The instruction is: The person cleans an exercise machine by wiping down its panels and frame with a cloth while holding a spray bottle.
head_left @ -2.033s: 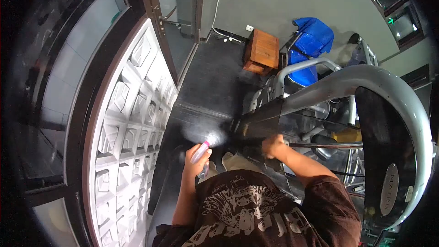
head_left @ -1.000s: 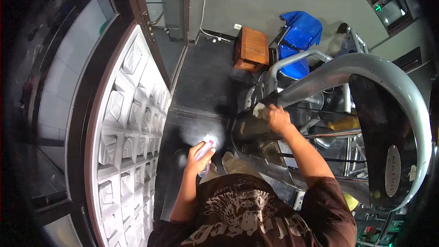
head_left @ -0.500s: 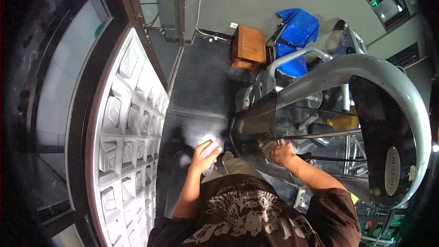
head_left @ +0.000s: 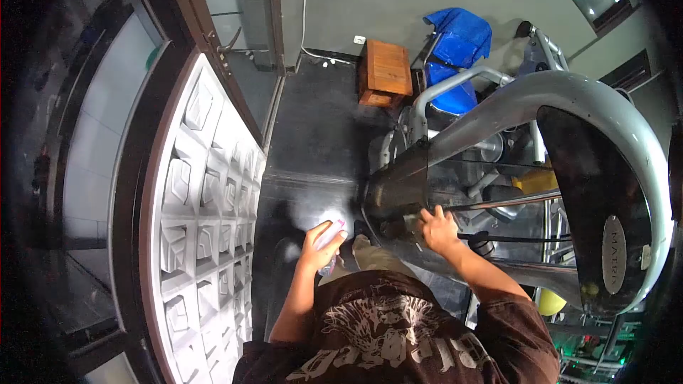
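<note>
A clear, pale-lilac bottle point(head_left: 328, 236) with a pink top sits in my left hand point(head_left: 315, 247), fingers wrapped round it, above the dark floor. My right hand point(head_left: 439, 230) is at the smoky dark panel point(head_left: 395, 188) of a grey gym machine, its fingers bent toward the surface. Something greyish and indistinct lies by those fingertips; whether it is a cloth or part of the panel is unclear. Beside that hand run the machine's metal rods point(head_left: 512, 200).
The machine's thick curved silver frame point(head_left: 569, 89) arches on my right. A wooden box point(head_left: 388, 71) and a blue-covered chair point(head_left: 459, 43) stand by the far wall. White relief panelling point(head_left: 206, 192) and a door frame point(head_left: 186, 25) line my left.
My right hand has shifted slightly up along the panel, its fingers lifting and changing their bend. The bottle stays in my left hand. The view has moved slightly.
</note>
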A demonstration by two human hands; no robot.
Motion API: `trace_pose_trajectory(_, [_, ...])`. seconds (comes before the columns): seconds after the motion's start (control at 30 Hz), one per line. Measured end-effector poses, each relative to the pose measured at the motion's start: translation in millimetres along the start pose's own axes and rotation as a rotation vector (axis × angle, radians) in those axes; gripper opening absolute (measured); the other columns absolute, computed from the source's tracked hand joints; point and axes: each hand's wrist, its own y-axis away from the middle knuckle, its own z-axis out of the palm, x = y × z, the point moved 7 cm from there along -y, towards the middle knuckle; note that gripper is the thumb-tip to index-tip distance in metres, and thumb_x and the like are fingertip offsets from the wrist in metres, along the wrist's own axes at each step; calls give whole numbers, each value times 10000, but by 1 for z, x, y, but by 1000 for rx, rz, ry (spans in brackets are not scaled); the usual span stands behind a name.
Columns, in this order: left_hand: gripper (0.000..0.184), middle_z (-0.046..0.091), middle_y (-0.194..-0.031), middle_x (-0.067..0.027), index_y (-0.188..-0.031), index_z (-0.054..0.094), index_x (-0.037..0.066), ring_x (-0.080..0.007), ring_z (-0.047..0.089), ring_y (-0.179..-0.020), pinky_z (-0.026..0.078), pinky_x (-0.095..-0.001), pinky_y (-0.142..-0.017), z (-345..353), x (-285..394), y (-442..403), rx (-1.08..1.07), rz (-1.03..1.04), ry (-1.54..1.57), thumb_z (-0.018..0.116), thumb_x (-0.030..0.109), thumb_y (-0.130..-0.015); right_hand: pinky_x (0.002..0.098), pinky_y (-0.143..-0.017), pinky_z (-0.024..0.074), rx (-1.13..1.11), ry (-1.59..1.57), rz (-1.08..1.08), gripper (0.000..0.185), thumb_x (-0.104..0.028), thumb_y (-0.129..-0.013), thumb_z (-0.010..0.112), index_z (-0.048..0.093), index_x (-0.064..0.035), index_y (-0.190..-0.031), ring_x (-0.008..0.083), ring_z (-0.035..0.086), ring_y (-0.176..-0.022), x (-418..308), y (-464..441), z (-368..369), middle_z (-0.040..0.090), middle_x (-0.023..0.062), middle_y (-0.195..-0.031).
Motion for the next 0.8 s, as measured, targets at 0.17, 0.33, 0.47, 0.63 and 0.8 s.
trace_pose_trajectory(0.17, [144, 591, -676, 21, -922, 657, 30, -58, 551, -562, 457, -253, -532, -2, -12, 4, -10, -29, 11, 714, 162, -928, 497, -864, 505, -151, -132, 28, 259, -198, -873, 600, 703, -191, -1111, 343, 513, -1167, -3, 47, 10, 531, 32, -1259])
trace_pose_trajectory(0.33, [150, 592, -681, 22, -929, 658, 31, -58, 549, -566, 455, -255, -532, 8, -8, 3, -24, -48, -30, 717, 168, -926, 507, -904, 514, 336, -767, 198, 477, -6, -760, 647, 595, -137, -1215, 425, 577, -1104, 34, 26, -42, 558, 167, -1198])
trace_pose_trajectory(0.47, [157, 591, -689, 19, -925, 651, 33, -60, 552, -576, 458, -256, -541, 24, -8, 0, -85, -37, -46, 716, 177, -930, 495, -937, 498, 489, -940, 568, 528, -7, -793, 593, 568, -122, -1308, 451, 588, -1118, 80, -31, -12, 611, 221, -1177])
trace_pose_trajectory(0.63, [125, 596, -697, 10, -916, 643, 31, -69, 562, -584, 460, -258, -550, 37, -5, 7, -68, -46, -67, 699, 141, -928, 445, -964, 491, 265, -1158, 651, 423, -134, -835, 539, 638, -63, -1239, 414, 639, -1111, 99, -71, 41, 678, 259, -1148])
trace_pose_trajectory(0.8, [64, 608, -701, -2, -911, 639, 12, -71, 569, -584, 457, -257, -544, 56, -8, 13, -79, -5, -70, 667, 70, -914, 459, -971, 486, -80, -1047, 365, 410, -199, -833, 535, 659, -19, -1180, 432, 629, -1128, 86, -14, 72, 660, 293, -1169])
